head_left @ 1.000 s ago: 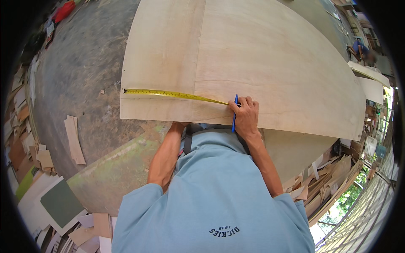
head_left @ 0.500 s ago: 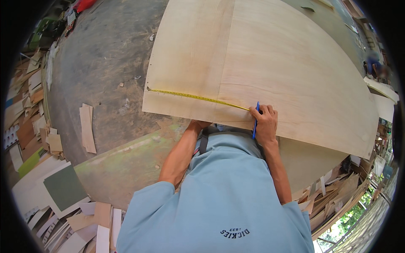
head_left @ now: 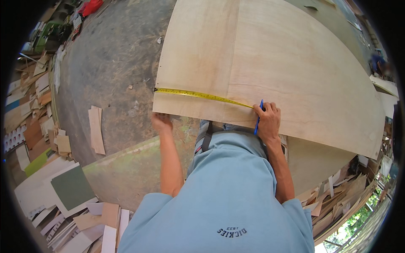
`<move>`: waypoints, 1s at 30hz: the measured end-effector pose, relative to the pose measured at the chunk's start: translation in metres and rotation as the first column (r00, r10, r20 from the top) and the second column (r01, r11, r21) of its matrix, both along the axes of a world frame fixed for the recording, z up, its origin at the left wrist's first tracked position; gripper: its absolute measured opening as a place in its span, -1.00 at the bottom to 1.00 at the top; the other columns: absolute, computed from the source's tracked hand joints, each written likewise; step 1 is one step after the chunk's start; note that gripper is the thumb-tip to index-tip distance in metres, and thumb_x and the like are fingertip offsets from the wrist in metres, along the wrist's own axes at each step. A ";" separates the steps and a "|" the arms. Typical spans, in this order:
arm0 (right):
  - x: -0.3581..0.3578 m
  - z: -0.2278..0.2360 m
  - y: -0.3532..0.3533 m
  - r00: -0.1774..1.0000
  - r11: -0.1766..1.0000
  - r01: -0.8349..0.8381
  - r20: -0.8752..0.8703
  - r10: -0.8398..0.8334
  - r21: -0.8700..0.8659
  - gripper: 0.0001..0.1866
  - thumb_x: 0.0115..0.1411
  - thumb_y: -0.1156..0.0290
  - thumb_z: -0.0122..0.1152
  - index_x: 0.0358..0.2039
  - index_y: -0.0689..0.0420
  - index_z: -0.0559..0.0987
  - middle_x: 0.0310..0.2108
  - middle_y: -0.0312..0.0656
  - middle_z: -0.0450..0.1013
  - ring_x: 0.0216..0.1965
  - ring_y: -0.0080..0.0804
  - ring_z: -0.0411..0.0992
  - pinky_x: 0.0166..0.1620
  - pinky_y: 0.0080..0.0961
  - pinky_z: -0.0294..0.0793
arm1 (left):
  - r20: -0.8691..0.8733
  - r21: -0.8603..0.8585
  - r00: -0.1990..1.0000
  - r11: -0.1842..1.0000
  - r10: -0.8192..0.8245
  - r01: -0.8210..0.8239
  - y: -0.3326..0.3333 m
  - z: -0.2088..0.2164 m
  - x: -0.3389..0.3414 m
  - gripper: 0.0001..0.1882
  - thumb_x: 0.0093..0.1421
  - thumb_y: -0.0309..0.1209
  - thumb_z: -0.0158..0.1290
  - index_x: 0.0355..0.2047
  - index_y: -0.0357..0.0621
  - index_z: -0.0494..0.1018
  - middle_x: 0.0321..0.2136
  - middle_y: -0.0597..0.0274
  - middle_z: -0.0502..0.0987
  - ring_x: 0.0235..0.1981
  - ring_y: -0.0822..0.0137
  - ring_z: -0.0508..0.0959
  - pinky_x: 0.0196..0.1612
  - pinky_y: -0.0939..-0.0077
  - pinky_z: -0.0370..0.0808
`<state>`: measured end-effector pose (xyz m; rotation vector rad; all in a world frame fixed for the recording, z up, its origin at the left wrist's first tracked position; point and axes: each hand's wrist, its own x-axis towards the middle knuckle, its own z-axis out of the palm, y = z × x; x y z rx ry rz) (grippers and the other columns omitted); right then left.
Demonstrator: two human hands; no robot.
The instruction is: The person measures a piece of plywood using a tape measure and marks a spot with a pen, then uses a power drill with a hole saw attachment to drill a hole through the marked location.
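A large pale plywood sheet [head_left: 303, 88] lies in front of me. Across its near left part stretches the yellow blade of a tape measure [head_left: 202, 95], its hooked end at the sheet's left edge. My right hand [head_left: 268, 122] is closed at the blade's other end, above the near edge, with a blue pen [head_left: 258, 118] held between the fingers; the tape's case is hidden. At the sheet's near left corner is my left hand [head_left: 162, 122], slightly smeared. Its fingertips are close to or under the edge, so their grip does not show.
Two narrow wood strips [head_left: 96, 130] lie on the dark stained surface [head_left: 114, 63] at left. Piles of board offcuts [head_left: 40, 109] line the left side, with more scraps [head_left: 341, 194] at lower right. A green-grey panel [head_left: 73, 187] rests at lower left. Someone sits far right.
My left hand has moved left along the near edge to the sheet's corner. The tape's hooked end now meets the left edge. My right hand keeps its hold, and the view has shifted slightly.
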<state>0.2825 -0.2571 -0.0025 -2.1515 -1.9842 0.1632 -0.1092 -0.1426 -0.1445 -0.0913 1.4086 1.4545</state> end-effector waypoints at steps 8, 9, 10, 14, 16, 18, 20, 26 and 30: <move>-0.005 0.001 0.003 1.000 1.000 0.021 -0.006 -0.021 -0.007 -0.69 0.18 0.48 0.16 -0.09 -0.01 0.71 -0.22 -0.14 0.50 -0.05 -0.16 0.44 -0.01 -0.18 0.36 | -0.561 0.083 0.712 0.827 -0.423 0.557 0.052 0.099 -0.012 -0.57 0.38 -0.26 0.26 0.14 -0.30 0.59 -0.07 0.15 0.69 -0.05 0.32 0.64 0.09 0.38 0.50; -0.006 0.001 0.004 1.000 1.000 0.026 -0.007 -0.026 -0.015 -0.69 0.18 0.48 0.16 -0.09 -0.01 0.71 -0.22 -0.14 0.50 -0.05 -0.16 0.44 -0.01 -0.18 0.37 | -0.636 0.054 0.644 0.808 -0.425 0.586 0.055 0.093 -0.012 -0.61 0.34 -0.31 0.30 0.07 -0.31 0.63 -0.10 0.15 0.70 -0.09 0.34 0.65 0.03 0.42 0.53; -0.007 0.000 0.005 1.000 1.000 0.014 -0.013 -0.014 -0.005 -0.69 0.19 0.48 0.16 -0.08 -0.01 0.71 -0.22 -0.14 0.50 -0.05 -0.16 0.44 -0.01 -0.18 0.37 | -0.705 0.021 0.569 0.789 -0.423 0.613 0.056 0.087 -0.013 -0.66 0.31 -0.35 0.34 0.01 -0.31 0.67 -0.14 0.15 0.72 -0.14 0.37 0.67 -0.02 0.47 0.56; -0.009 -0.004 0.004 1.000 1.000 0.007 -0.009 -0.006 0.022 -0.69 0.19 0.47 0.16 -0.07 -0.01 0.71 -0.21 -0.15 0.51 -0.04 -0.17 0.44 0.01 -0.18 0.37 | -0.700 0.086 0.610 0.803 -0.372 0.589 0.056 0.066 -0.020 -0.72 0.27 -0.41 0.38 -0.07 -0.30 0.71 -0.20 0.15 0.74 -0.21 0.39 0.67 -0.09 0.51 0.59; -0.011 -0.002 0.005 1.000 0.999 0.017 -0.018 -0.016 0.030 -0.69 0.18 0.47 0.18 -0.07 -0.01 0.71 -0.20 -0.16 0.52 -0.04 -0.18 0.45 0.03 -0.18 0.37 | -0.727 0.095 0.585 0.792 -0.359 0.604 0.055 0.064 -0.022 -0.72 0.28 -0.40 0.38 -0.05 -0.29 0.70 -0.20 0.16 0.74 -0.21 0.39 0.68 -0.08 0.49 0.60; -0.013 0.001 0.003 0.998 0.999 0.032 -0.049 -0.031 0.036 -0.69 0.17 0.47 0.19 -0.07 0.00 0.71 -0.19 -0.16 0.54 -0.03 -0.19 0.46 0.05 -0.17 0.36 | -0.744 0.075 0.549 0.770 -0.380 0.634 0.057 0.066 -0.025 -0.73 0.28 -0.41 0.37 -0.06 -0.29 0.70 -0.21 0.16 0.74 -0.21 0.39 0.68 -0.09 0.49 0.60; -0.013 0.002 0.002 0.996 0.997 0.065 -0.065 -0.062 0.050 -0.69 0.16 0.48 0.22 -0.08 0.00 0.71 -0.17 -0.17 0.55 -0.03 -0.20 0.47 0.07 -0.17 0.35 | -0.772 0.013 0.480 0.744 -0.417 0.668 0.060 0.073 -0.026 -0.75 0.29 -0.42 0.36 -0.07 -0.29 0.70 -0.21 0.17 0.74 -0.21 0.40 0.67 -0.09 0.49 0.60; -0.021 0.006 0.004 0.987 0.979 0.159 -0.017 -0.158 0.126 -0.71 0.14 0.48 0.36 -0.09 0.02 0.70 -0.20 -0.23 0.57 -0.06 -0.21 0.48 0.09 -0.17 0.31 | -0.777 -0.059 0.404 0.695 -0.483 0.716 0.063 0.082 -0.026 -0.76 0.31 -0.41 0.35 -0.09 -0.28 0.66 -0.23 0.20 0.72 -0.21 0.43 0.66 -0.09 0.51 0.59; -0.035 0.007 -0.003 0.947 0.936 0.311 0.028 -0.320 0.167 -0.69 0.13 0.49 0.41 -0.07 0.03 0.70 -0.17 -0.21 0.58 -0.04 -0.17 0.48 0.15 -0.14 0.30 | -0.697 -0.006 0.434 0.609 -0.571 0.793 0.065 0.096 -0.024 -0.77 0.29 -0.44 0.36 -0.10 -0.27 0.63 -0.24 0.22 0.71 -0.23 0.45 0.66 -0.12 0.53 0.58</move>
